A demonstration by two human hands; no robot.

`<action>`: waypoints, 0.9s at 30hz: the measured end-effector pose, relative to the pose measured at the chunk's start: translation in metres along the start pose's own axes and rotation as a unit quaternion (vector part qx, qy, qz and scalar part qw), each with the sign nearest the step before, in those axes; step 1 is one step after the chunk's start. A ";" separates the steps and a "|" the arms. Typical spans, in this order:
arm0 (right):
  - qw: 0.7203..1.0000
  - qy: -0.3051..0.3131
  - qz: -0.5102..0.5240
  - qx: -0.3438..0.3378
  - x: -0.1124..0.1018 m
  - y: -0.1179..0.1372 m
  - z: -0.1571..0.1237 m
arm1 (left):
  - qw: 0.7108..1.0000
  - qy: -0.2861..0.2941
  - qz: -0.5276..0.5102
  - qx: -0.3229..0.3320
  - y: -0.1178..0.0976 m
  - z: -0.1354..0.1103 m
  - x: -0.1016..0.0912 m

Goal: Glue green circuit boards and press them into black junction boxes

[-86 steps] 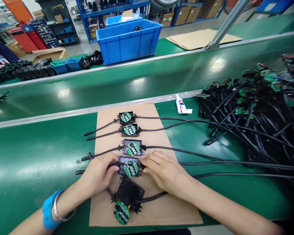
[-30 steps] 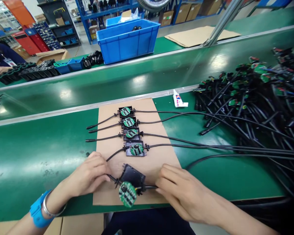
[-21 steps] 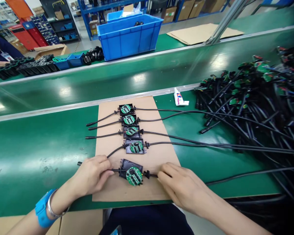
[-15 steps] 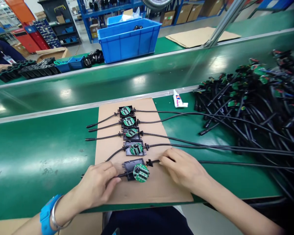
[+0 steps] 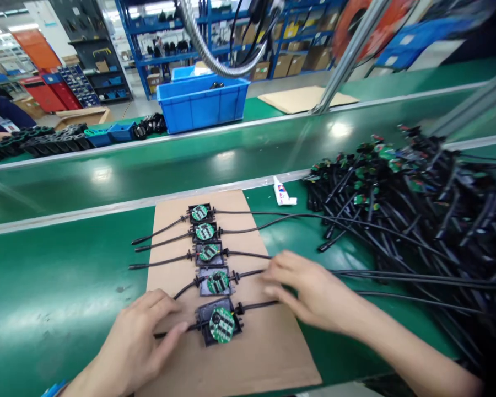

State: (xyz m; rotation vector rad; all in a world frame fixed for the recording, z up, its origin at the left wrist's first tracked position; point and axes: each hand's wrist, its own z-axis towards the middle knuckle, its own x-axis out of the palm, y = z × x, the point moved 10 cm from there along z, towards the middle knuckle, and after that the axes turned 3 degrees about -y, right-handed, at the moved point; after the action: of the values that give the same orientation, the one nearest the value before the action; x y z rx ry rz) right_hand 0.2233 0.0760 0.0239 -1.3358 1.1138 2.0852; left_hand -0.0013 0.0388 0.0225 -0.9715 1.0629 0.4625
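Observation:
A row of black plastic housings lies on a cardboard sheet (image 5: pixel 248 358), each with a round green circuit board and black cables at both ends. In the nearest housing (image 5: pixel 206 314), the circuit board (image 5: pixel 222 325) sits tilted, overhanging the near edge. My left hand (image 5: pixel 138 336) is over this housing's left cable (image 5: pixel 193 327), thumb and fingers apart. My right hand (image 5: pixel 301 286) hovers by the right cable (image 5: pixel 250 272) of the second-nearest housing (image 5: pixel 209 288), thumb and fingertips separated. Whether its fingertips touch the cable is unclear. Farther back are more housings (image 5: pixel 209 252).
A heap of black cables with boards (image 5: pixel 397 204) covers the right side. Near the bench ledge lies a small white glue bottle (image 5: pixel 283 193). Beyond stand a blue crate (image 5: pixel 202 105), black parts (image 5: pixel 58 140) and a metal post (image 5: pixel 347 60). A co-worker (image 5: pixel 0 118) is at far left.
Both hands have loosened from the nearest housing's cables. My right hand has shifted toward the second-nearest cable, my left hand leftward. The nearest board sits more over its housing. The camera view has tilted up.

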 end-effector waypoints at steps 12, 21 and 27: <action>0.940 -0.101 0.081 0.316 -0.050 -0.218 0.092 | 0.992 -0.007 -0.129 -0.013 0.015 0.131 -0.013; 0.867 -0.152 0.443 0.171 -0.017 -0.063 0.141 | 0.898 0.020 -0.434 -0.069 0.015 0.191 0.022; 0.843 -0.050 0.507 0.173 0.019 -0.029 0.144 | 0.900 -0.051 -0.422 -0.097 0.036 0.170 0.006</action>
State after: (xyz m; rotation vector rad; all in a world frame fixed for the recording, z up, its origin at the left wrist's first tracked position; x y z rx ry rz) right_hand 0.1555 0.2081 0.0264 -0.4290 2.3533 2.3316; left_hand 0.0627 0.2008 0.0264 -1.4568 0.4192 -0.1075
